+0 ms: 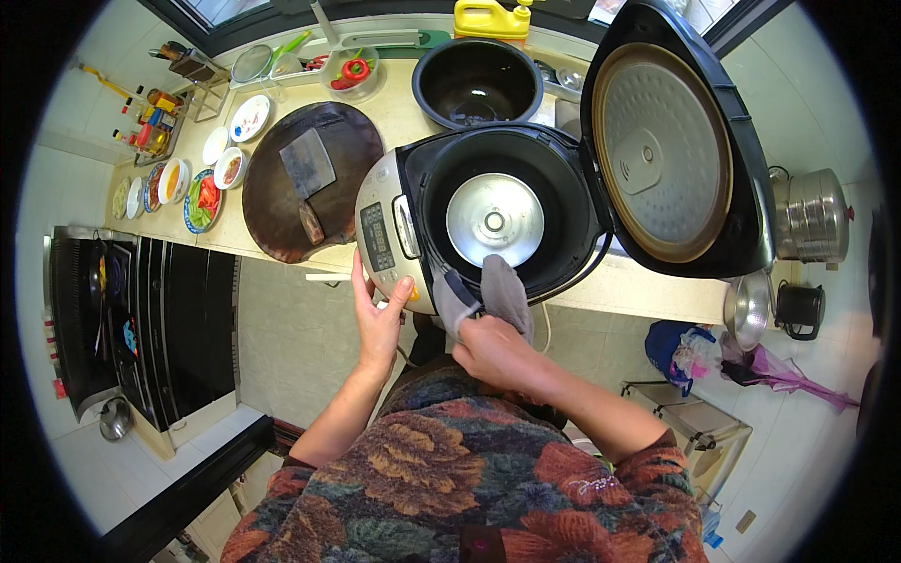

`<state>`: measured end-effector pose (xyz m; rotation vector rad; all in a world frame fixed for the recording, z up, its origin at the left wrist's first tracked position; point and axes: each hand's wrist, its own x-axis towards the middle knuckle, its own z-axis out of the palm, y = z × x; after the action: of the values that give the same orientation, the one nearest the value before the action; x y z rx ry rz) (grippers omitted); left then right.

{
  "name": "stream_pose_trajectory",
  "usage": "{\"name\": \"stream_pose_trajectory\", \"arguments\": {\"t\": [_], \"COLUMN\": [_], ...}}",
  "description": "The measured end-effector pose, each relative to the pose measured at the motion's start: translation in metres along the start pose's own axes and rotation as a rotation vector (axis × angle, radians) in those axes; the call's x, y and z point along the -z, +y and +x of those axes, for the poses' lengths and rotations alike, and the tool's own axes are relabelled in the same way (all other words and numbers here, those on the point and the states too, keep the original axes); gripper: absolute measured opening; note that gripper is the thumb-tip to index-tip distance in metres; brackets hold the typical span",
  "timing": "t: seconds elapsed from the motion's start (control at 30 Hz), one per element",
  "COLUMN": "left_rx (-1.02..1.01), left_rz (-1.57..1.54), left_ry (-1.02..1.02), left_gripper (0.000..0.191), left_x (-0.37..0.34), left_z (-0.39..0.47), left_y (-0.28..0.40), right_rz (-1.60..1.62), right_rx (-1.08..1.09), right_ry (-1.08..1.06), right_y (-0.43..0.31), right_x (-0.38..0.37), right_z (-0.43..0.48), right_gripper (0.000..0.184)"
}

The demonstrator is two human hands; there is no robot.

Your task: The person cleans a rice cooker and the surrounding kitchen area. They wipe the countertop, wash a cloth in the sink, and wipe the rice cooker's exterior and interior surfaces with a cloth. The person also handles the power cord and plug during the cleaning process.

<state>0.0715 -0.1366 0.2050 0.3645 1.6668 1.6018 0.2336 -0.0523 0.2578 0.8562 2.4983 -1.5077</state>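
A rice cooker (394,232) stands at the counter's front edge with its lid (662,151) raised to the right. Inside its dark cavity the round metal heating plate (496,218) is exposed. My left hand (379,327) rests against the front panel's lower corner, thumb and fingers spread around it. A grey cloth (507,292) is bunched in my right hand (501,352), and its ends lie over the cooker's near rim. Behind the cooker sits a black inner pot (477,83), with nothing in it but reflected light.
A cleaver (310,165) lies on a round wooden chopping board (264,211) to the left. Beyond it are several small dishes, including a plate of cut vegetables (204,203). A bowl with red peppers (352,74) and a yellow jug (491,21) stand at the back. A steamer pot (811,214) is at right.
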Motion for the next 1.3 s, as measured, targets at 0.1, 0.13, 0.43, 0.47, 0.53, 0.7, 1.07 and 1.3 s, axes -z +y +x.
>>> {"name": "stream_pose_trajectory", "arguments": {"t": [0.1, 0.13, 0.43, 0.47, 0.53, 0.7, 1.07, 1.3], "left_rx": [-0.001, -0.004, 0.098, 0.107, 0.103, -0.078, 0.126, 0.073], "left_rz": [0.049, 0.07, 0.075, 0.099, 0.209, 0.317, -0.316, -0.237], "left_ry": [0.002, -0.005, -0.147, -0.281, -0.543, -0.551, -0.264, -0.474], "left_gripper": [0.09, 0.09, 0.042, 0.039, 0.038, 0.034, 0.023, 0.042], "left_x": [0.004, 0.006, 0.075, 0.085, 0.099, 0.107, 0.137, 0.136], "left_z": [0.001, 0.002, -0.009, -0.012, -0.016, -0.026, -0.037, -0.01], "left_y": [-0.002, -0.004, -0.018, -0.016, -0.014, -0.021, -0.022, -0.012], "right_rz": [0.088, 0.13, 0.174, 0.21, 0.216, 0.255, 0.284, 0.477], "right_rx": [-0.031, -0.066, 0.291, 0.288, 0.25, 0.294, 0.326, 0.161], "right_ry": [-0.032, -0.077, -0.065, -0.058, -0.101, -0.118, 0.298, 0.125], "right_y": [0.006, 0.008, -0.027, -0.033, -0.046, -0.064, -0.042, -0.019], "right_x": [0.009, 0.014, -0.003, -0.008, -0.017, -0.045, -0.086, -0.12], "right_z": [-0.02, -0.027, -0.019, -0.011, 0.002, 0.038, 0.035, 0.058], "right_gripper": [0.023, 0.023, 0.034, 0.03, 0.028, 0.032, 0.061, 0.074]}}
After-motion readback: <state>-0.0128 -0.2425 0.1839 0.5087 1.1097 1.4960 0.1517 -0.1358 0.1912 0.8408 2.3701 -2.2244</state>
